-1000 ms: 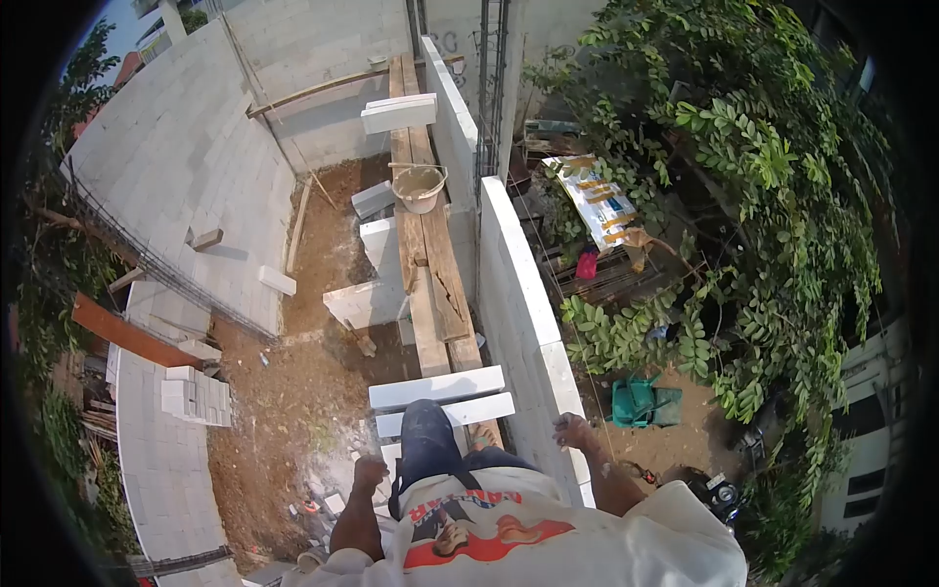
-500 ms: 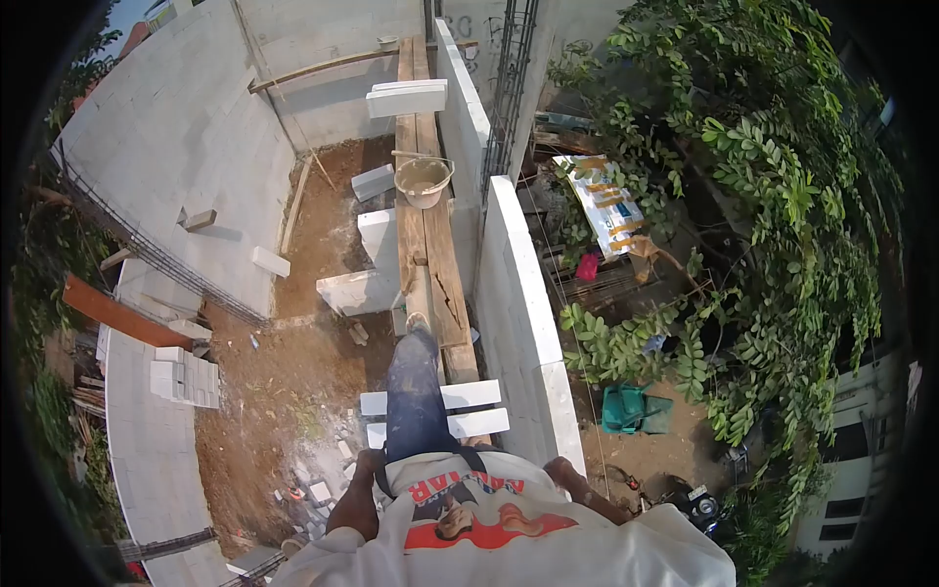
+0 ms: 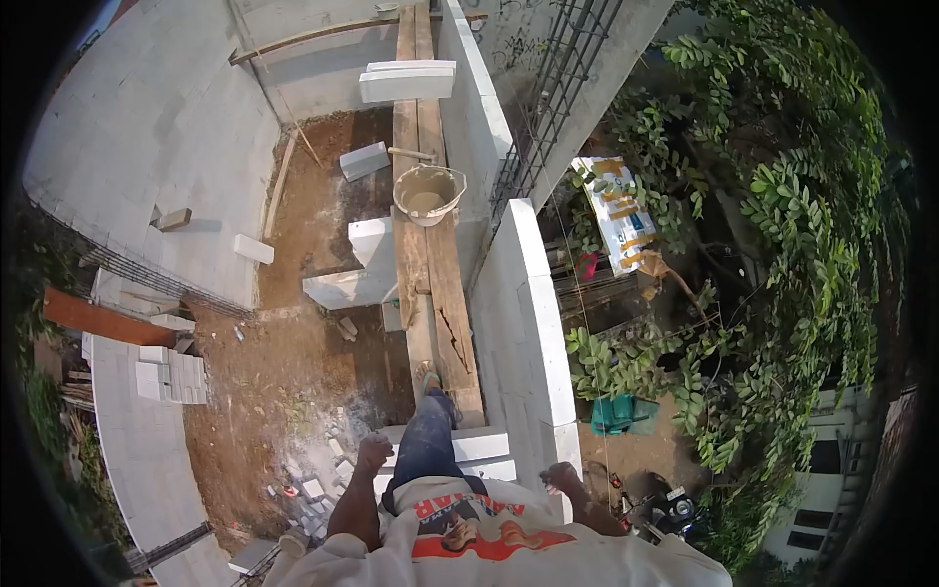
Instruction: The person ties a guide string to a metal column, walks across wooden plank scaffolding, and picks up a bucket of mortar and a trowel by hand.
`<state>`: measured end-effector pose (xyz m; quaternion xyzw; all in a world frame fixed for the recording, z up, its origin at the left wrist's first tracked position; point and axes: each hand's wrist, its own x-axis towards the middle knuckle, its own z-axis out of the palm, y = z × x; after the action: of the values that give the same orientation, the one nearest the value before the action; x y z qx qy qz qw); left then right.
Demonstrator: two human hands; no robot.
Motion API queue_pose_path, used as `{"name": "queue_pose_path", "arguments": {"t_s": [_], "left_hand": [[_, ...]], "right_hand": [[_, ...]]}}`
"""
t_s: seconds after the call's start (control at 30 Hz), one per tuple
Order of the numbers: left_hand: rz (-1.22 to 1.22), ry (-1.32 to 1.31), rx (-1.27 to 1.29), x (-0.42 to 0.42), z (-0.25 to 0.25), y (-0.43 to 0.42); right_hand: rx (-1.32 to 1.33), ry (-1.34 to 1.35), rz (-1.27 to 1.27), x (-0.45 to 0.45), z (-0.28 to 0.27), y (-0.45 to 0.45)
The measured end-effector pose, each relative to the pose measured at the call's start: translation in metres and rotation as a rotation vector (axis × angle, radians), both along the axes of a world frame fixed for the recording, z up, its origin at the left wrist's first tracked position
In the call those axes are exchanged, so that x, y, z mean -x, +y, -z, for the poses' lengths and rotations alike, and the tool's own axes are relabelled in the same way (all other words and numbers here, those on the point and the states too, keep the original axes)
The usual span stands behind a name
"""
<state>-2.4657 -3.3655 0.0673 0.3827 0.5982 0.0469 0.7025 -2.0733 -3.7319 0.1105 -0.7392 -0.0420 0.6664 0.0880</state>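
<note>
My left hand [image 3: 375,452] is beside my left thigh, over the ground, its fingers curled; too small to tell whether they hold anything. Near the top of the block wall [image 3: 540,323] is my right hand [image 3: 561,477], also with bent fingers and nothing clear in them. One foot stands on the wooden plank walkway [image 3: 425,264]. White blocks [image 3: 479,445] lie across the planks by my legs. Farther along the planks rests a bucket [image 3: 427,196] of grey mortar, with a tool handle [image 3: 411,154] just behind it.
More white blocks [image 3: 407,83] lie across the far planks. A rebar column [image 3: 562,88] rises beside the wall. Block rubble [image 3: 318,494] and a block stack [image 3: 171,377] are on the left below. Right of the wall are tree branches [image 3: 802,225] and a green chair [image 3: 616,415].
My body has moved forward along the planks, one leg stepping ahead. The bucket and far blocks appear closer. My arms have swung at my sides, and the view has tilted.
</note>
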Motion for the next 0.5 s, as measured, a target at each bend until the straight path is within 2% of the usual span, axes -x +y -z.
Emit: {"name": "queue_pose_path", "arguments": {"t_s": [0.07, 0.1, 0.13, 0.2, 0.23, 0.27, 0.33, 0.43, 0.47, 0.5], "left_hand": [[0.065, 0.062, -0.03, -0.013, -0.021, 0.051], [0.136, 0.113, -0.079, -0.018, -0.028, 0.071], [0.134, 0.124, -0.07, -0.021, -0.03, 0.088], [0.135, 0.161, -0.143, -0.024, -0.025, 0.125], [0.213, 0.123, -0.175, -0.017, -0.013, 0.142], [0.22, 0.123, -0.18, -0.018, -0.016, 0.153], [0.239, 0.19, -0.251, -0.036, -0.02, 0.189], [0.074, 0.165, -0.127, -0.07, -0.056, 0.235], [0.043, 0.159, -0.055, -0.086, -0.078, 0.252], [0.04, 0.156, -0.064, -0.095, -0.079, 0.268]], "right_hand": [[-0.093, -0.104, -0.001, -0.038, 0.003, 0.075], [-0.274, -0.228, 0.042, -0.054, -0.025, 0.119], [-0.424, -0.33, -0.015, -0.073, -0.014, 0.152], [-0.593, -0.345, 0.092, -0.109, -0.032, 0.23], [-0.613, -0.542, -0.042, -0.123, -0.029, 0.261], [-0.627, -0.576, -0.023, -0.133, -0.055, 0.298], [-0.679, -0.529, 0.014, -0.154, -0.061, 0.342], [-0.691, -0.569, 0.0, -0.168, -0.086, 0.383], [-0.703, -0.576, 0.001, -0.172, -0.079, 0.385], [-0.675, -0.588, -0.056, -0.177, -0.064, 0.381]]}}
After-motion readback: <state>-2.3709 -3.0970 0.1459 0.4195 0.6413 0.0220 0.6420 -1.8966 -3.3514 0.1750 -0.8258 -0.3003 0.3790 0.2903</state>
